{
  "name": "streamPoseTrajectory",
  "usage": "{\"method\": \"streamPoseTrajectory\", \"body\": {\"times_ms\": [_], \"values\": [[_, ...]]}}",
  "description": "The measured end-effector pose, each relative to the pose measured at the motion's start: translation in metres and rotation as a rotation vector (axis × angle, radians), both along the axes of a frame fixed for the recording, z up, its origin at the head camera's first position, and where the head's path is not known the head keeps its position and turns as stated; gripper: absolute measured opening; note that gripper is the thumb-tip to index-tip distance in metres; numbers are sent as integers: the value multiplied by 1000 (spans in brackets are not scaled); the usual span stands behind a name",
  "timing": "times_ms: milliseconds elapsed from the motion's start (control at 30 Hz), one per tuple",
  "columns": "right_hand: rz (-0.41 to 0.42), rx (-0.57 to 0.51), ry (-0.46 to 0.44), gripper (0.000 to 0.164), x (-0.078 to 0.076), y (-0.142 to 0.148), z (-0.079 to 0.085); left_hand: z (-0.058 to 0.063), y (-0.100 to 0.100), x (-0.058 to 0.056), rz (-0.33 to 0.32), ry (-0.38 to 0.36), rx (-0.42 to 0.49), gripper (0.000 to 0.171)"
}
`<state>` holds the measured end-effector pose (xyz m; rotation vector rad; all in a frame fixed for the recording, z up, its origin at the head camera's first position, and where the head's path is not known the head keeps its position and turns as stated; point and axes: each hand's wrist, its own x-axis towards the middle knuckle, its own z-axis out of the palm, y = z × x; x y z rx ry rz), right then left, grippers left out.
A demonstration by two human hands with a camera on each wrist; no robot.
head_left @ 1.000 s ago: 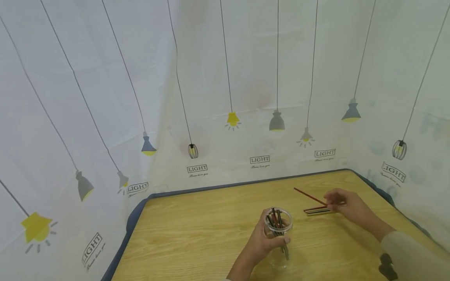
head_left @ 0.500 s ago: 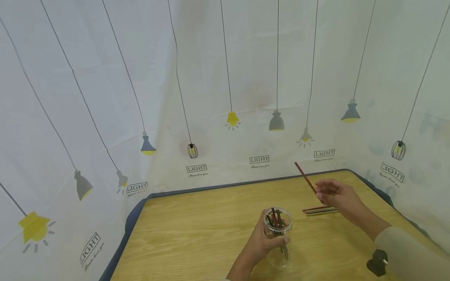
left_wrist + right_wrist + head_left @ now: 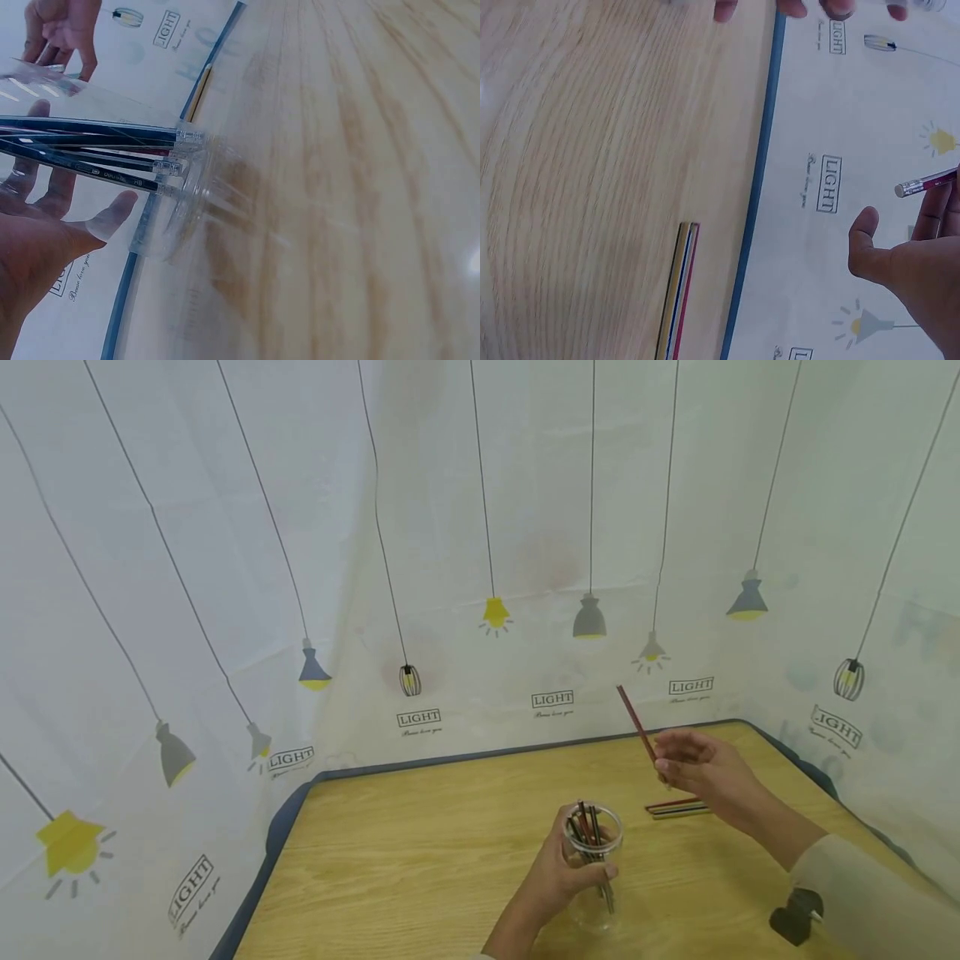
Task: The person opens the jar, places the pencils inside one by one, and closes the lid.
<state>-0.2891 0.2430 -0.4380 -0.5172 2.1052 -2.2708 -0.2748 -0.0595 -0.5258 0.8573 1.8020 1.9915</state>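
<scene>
1. Right hand (image 3: pixel 705 772): fingers curled, holding a red pencil (image 3: pixel 637 722). The pencil leans, one end pointing up, apart from the jar and beyond it to the right.
2. Left hand (image 3: pixel 553 875): fingers and thumb wrapped round the clear jar (image 3: pixel 591 920), the landmark for every place here.
3. Inside the jar: a bunch of mostly dark pencils (image 3: pixel 583 818), with one reddish among them. Their metal-banded ends show at its bottom (one dark barrel reads "HB" in the left wrist view).
4. Beyond the jar, to its right: loose pencils (image 3: pixel 679 292) lying side by side, among them dark, tan and red ones.
5. Right of the jar: a pale sleeve (image 3: pixel 862 893) on the right arm.
6. Under the jar: a wood-grain table (image 3: pixel 390 843).
7. Behind the jar: a whitish backdrop (image 3: pixel 555 527) printed with hanging lamps and the word "LIGHT".
</scene>
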Motion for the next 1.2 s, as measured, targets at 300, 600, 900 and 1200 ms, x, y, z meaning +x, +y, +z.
{"method": "streamPoseTrajectory", "body": {"times_ms": [300,600,900,1200], "values": [[166,-87,52,32,6,-25,18,2,0,1,-2,7,-1,74],[244,-115,38,36,15,-45,34,0,1,0,7,8,-9,75],[296,-96,81,37,20,-62,48,0,1,0,-2,11,-8,76],[309,-104,68,36,19,-74,51,-1,1,0,-12,10,13,76]]}}
